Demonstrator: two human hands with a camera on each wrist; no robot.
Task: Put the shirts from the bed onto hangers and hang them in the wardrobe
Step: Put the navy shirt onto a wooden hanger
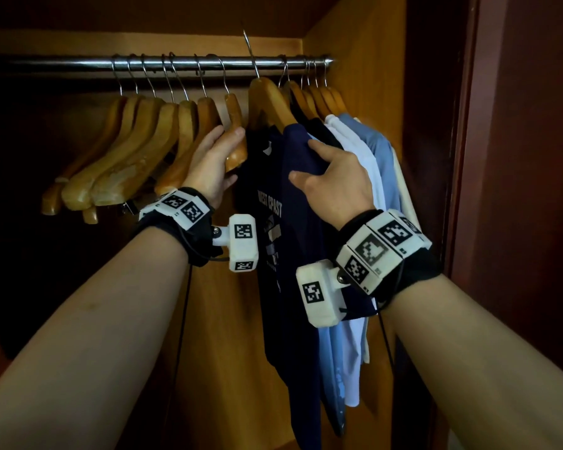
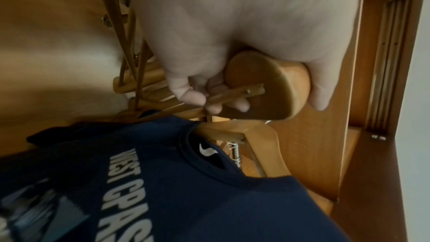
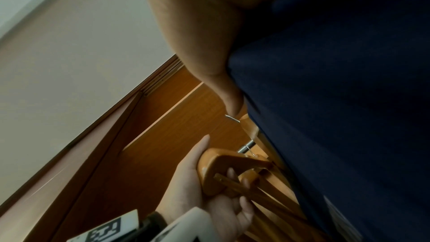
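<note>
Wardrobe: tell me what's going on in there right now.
A person is hanging a navy shirt on the rail. The right hand grips its shoulder on the hanger, whose hook isn't yet over the rail. The left hand holds an empty hanger aside. Other shirts hang at the right.

Empty wooden hangers (image 1: 137, 147) bunch on the chrome wardrobe rail's (image 1: 78, 64) left half. Hung shirts (image 1: 364, 177) crowd its right end, navy printed T-shirt (image 1: 273, 254) leftmost of them, between both groups.
</note>
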